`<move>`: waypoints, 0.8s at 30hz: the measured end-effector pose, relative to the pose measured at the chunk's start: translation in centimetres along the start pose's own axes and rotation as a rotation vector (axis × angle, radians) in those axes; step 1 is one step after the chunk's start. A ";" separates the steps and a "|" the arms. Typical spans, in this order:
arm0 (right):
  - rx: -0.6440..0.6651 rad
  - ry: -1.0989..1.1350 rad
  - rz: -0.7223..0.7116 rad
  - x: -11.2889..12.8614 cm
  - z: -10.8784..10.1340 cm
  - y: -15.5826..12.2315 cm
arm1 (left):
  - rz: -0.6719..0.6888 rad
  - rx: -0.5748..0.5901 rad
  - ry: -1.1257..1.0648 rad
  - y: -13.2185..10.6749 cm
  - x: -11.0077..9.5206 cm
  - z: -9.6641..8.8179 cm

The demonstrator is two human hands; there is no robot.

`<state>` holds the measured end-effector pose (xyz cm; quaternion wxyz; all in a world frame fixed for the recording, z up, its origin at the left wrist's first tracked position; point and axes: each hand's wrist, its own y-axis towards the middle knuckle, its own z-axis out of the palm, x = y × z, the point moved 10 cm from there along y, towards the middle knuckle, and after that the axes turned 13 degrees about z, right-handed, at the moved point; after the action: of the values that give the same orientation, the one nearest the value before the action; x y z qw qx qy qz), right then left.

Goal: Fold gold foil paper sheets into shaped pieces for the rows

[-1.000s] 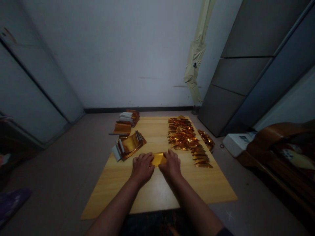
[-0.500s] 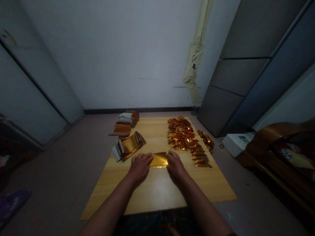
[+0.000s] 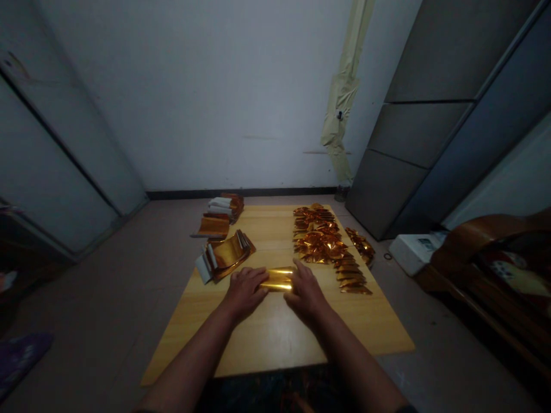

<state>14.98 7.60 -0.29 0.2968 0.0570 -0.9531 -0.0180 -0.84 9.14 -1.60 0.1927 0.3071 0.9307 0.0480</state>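
Observation:
A sheet of gold foil paper [image 3: 278,279] lies curled into a narrow roll on the wooden board [image 3: 275,338]. My left hand [image 3: 243,291] grips its left end with curled fingers. My right hand [image 3: 305,292] presses on its right end, fingers bent over the edge. Both hands rest on the board just in front of me.
Stacks of flat gold sheets [image 3: 226,254] sit to the left, with more [image 3: 217,223] behind. Several folded gold pieces [image 3: 321,238] lie in rows at the right, and a small pile [image 3: 361,245] at the board's right edge. Cabinets [image 3: 413,143] stand at right.
The gold sheet lay flatter between my hands half a second ago; now it is rolled or folded narrower. Both hands shifted slightly inward and toward me.

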 end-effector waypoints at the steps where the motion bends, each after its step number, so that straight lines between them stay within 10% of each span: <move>1: -0.017 -0.025 -0.034 0.4 -0.2 0.0 | 0.010 -0.003 -0.002 0.0 -0.1 -0.1; 24: -0.011 -0.331 0.200 0.3 1.1 4.4 | -0.198 -0.268 -0.060 2.4 1.6 -0.3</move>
<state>13.71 11.95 -0.74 0.1367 -0.0436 -0.9896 -0.0028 -0.82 12.01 -1.36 0.2635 0.1866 0.9355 0.1435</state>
